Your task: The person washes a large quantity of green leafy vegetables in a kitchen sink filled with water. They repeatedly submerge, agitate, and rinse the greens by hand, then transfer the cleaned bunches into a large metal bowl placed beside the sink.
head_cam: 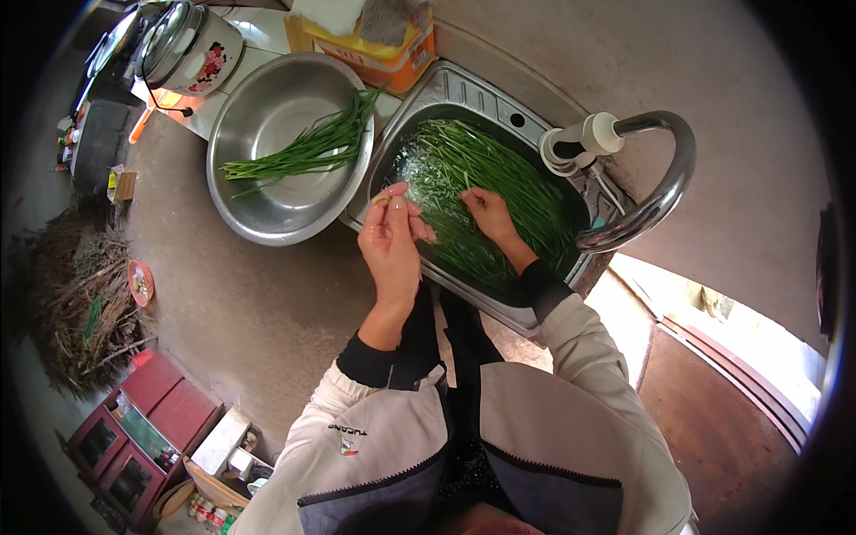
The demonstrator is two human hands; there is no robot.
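Observation:
Long green leafy stalks, like garlic chives point(515, 174), lie in water in a stainless steel sink point(461, 80). My right hand point(491, 214) is over the sink, its thumb and fingertips pinched on a pale end of a stalk. My left hand point(394, 234) is raised at the sink's near left rim, thumb and forefinger pinched together on a small pale scrap too small to name surely. To the left stands a wide metal basin point(267, 227), with a bunch of the same greens point(301, 157) lying across its right side.
A curved chrome faucet point(679, 174) arches at the sink's right end. Behind the basin are an orange and yellow container point(401, 60) and a flowered electric cooker point(207, 60) with a cord. Brushwood point(73, 287) and a red cabinet point(144, 421) stand on the left.

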